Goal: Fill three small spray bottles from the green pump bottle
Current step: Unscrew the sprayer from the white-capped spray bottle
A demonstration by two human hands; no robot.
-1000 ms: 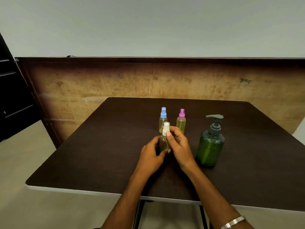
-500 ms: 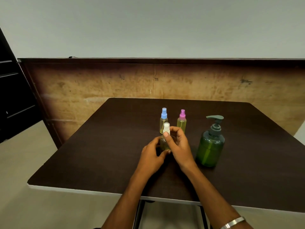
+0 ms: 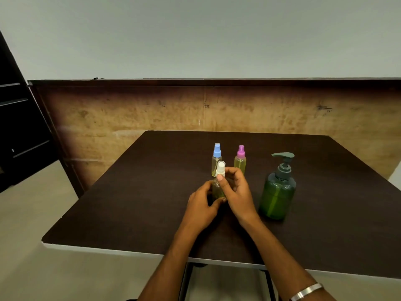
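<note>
A small spray bottle with a white cap [image 3: 220, 168] stands at the middle of the dark table [image 3: 141, 192], yellowish liquid inside. My left hand [image 3: 202, 207] grips its body from the left. My right hand [image 3: 235, 190] pinches its neck just under the white cap. Behind them stand a blue-capped spray bottle [image 3: 216, 159] and a pink-capped spray bottle [image 3: 240, 159], both holding yellowish liquid. The green pump bottle [image 3: 277, 190] stands upright to the right of my right hand, apart from it.
A worn wooden panel [image 3: 152, 109] runs behind the table's far edge. A dark shelf unit [image 3: 17, 118] stands at the left. The table's pale front edge [image 3: 130, 253] is near my forearms. A metal bangle [image 3: 307, 291] sits on my right wrist.
My right thumb and fingers have shifted slightly around the white cap's neck. The white-capped bottle and my left hand stay in place.
</note>
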